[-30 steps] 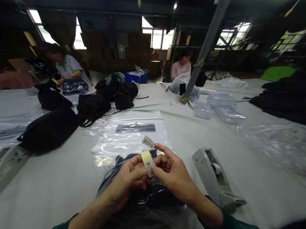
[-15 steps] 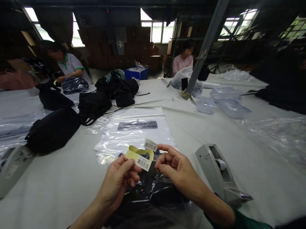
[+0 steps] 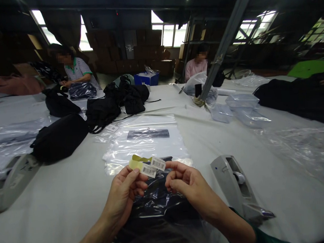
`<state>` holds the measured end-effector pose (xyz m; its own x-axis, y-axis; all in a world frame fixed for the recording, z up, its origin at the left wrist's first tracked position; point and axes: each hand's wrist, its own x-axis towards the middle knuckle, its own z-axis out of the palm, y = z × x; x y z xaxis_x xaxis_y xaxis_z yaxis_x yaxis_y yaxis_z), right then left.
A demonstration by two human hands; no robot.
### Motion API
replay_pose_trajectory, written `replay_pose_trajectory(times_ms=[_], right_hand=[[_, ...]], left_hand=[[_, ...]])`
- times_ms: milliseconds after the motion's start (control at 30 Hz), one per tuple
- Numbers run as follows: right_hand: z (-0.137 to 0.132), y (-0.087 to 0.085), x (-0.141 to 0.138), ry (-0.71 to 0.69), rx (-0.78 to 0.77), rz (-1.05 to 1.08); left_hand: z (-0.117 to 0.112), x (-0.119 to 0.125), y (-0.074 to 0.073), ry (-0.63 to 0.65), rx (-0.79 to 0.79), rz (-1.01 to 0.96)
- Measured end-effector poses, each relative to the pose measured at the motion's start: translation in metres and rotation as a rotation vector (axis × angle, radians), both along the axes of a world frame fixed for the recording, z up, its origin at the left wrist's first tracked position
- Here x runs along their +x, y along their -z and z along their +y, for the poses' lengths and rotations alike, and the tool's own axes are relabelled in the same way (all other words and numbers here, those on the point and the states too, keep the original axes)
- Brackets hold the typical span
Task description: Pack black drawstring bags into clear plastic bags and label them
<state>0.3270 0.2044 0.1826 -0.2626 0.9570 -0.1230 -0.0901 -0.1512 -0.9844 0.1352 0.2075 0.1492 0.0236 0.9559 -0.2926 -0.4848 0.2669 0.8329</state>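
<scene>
My left hand pinches a strip of barcode stickers between thumb and fingers; its yellow backing curls up behind. At the index fingertip of my right hand is a single white barcode sticker, overlapping the end of the strip. The other fingers of that hand are curled in. Below both hands lies a dark item in a clear plastic bag, shiny on top. Just beyond it, flat clear bags with a printed black block are stacked on the table.
Grey tape dispensers stand at right and left. Black drawstring bags sit at left. Clear plastic boxes and loose plastic film are on the right. A metal post rises from the table. Two people sit across the table.
The single sticker at my right index finger has come down and slightly left, against the strip's end. The view has shifted slightly. At far right the dark cloth moved lower, uncovering something green.
</scene>
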Motion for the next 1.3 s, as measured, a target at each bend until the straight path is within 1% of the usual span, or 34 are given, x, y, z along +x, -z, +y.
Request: replay_pose_trajectory(times_ms=[167, 267, 533, 633, 767, 867, 933, 1067, 1200, 1300], right_hand=[[0.0, 0.0, -0.004, -0.026, -0.106, 0.083], [0.0, -0.001, -0.007, -0.035, -0.134, 0.09], [-0.001, -0.001, -0.011, -0.048, -0.08, 0.013], [0.001, -0.001, -0.01, -0.051, -0.041, -0.03], [0.005, -0.003, -0.009, -0.019, -0.025, -0.093], [0.006, -0.004, -0.009, -0.021, -0.022, -0.119], [0.006, -0.005, -0.011, -0.028, -0.019, -0.137], [0.005, -0.005, -0.015, -0.028, -0.032, -0.165], [0.007, -0.006, -0.019, -0.032, -0.064, -0.171], [0.009, -0.008, -0.023, -0.054, -0.065, -0.193]], left_hand=[[-0.002, -0.005, 0.003, -0.012, 0.003, 0.0], [-0.004, -0.008, 0.004, -0.01, -0.003, -0.006], [-0.007, -0.014, 0.004, -0.011, -0.003, -0.014], [-0.006, -0.017, 0.007, -0.028, 0.011, -0.007], [-0.004, -0.026, 0.011, -0.069, 0.027, 0.001], [-0.002, -0.041, 0.013, -0.123, 0.048, 0.022], [0.0, -0.057, 0.014, -0.174, 0.079, 0.04], [0.008, -0.096, 0.017, -0.352, 0.172, 0.094], [0.017, -0.128, 0.028, -0.479, 0.207, 0.145], [0.018, -0.141, 0.035, -0.577, 0.208, 0.173]])
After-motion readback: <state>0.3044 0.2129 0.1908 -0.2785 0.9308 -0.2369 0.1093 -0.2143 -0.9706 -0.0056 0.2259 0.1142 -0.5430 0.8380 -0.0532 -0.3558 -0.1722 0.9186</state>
